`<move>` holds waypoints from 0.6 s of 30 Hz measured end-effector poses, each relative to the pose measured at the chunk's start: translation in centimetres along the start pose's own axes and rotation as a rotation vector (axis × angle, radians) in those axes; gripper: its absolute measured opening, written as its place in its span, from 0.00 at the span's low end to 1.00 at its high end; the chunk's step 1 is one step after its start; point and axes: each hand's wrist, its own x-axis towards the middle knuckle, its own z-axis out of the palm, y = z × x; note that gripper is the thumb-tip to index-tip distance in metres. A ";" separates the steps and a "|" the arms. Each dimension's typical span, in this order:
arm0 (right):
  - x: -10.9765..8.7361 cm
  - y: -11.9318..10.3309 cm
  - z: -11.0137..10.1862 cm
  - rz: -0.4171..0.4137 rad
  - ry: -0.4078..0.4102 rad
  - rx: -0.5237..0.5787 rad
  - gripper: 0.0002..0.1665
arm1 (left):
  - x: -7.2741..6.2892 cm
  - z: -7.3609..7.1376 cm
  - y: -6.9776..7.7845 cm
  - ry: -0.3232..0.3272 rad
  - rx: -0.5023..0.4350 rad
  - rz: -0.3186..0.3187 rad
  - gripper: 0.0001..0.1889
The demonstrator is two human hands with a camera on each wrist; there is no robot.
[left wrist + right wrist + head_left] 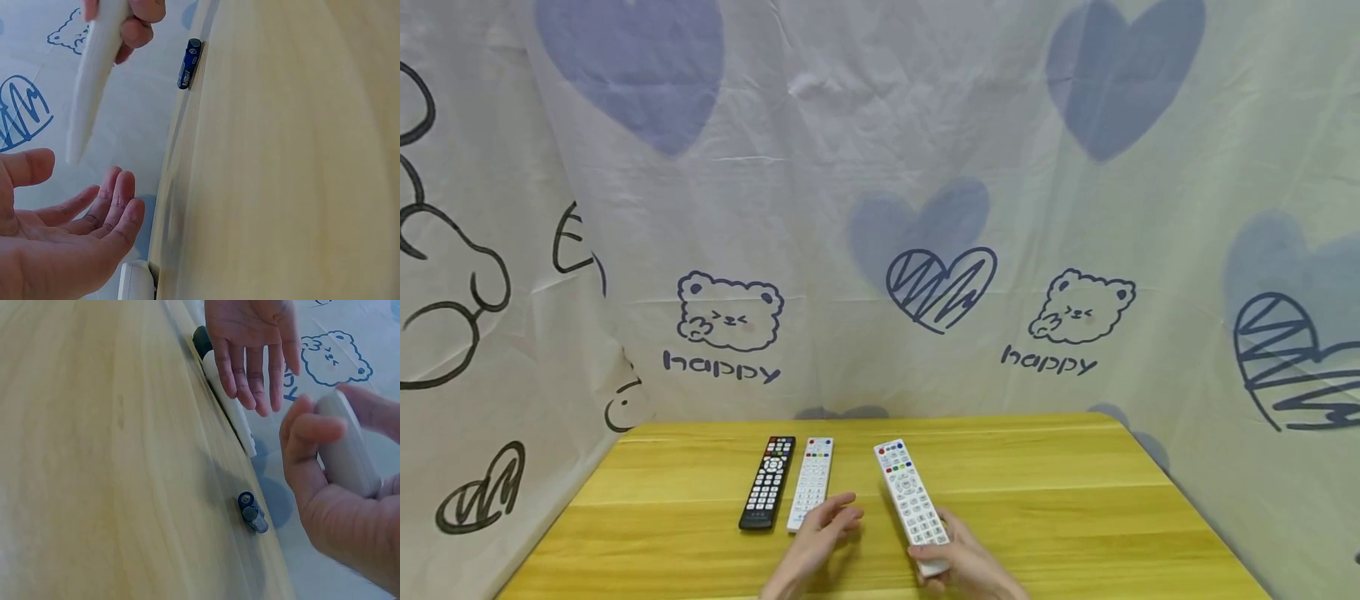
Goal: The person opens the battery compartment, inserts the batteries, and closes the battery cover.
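My right hand (962, 554) grips a white remote control (913, 508) by its lower end, the button face turned up and its top pointing away. The held remote is raised over the table in both wrist views. To its left my left hand (822, 533) hovers with relaxed, spread fingers, holding nothing. Beyond that hand a second white remote (814, 475) lies on the table, its lower end partly overlapped by the fingers. A black remote (769, 483) lies just left of it. Two small batteries (253, 514) lie together on the table in the right wrist view; the head view hides them.
The wooden table (1060, 483) ends at the back against a hanging cloth (835, 350) printed with hearts and bears. More of this cloth hangs along both sides.
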 end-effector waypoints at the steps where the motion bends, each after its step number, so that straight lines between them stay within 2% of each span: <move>1: -0.1 0.0 0.0 0.000 -0.008 0.009 0.52 | 0.0 0.0 0.1 -0.001 -0.005 -0.001 0.28; 9: 0.0 0.3 -0.2 -0.012 -0.078 -0.065 0.50 | -0.4 0.1 0.5 -0.066 -0.035 0.036 0.26; 13: 0.0 0.3 0.0 -0.005 -0.051 -0.085 0.49 | -0.3 0.2 0.4 -0.093 -0.048 0.059 0.27; 18: 0.1 0.3 0.0 -0.002 -0.038 -0.057 0.45 | -0.3 0.4 0.4 -0.105 -0.063 0.070 0.26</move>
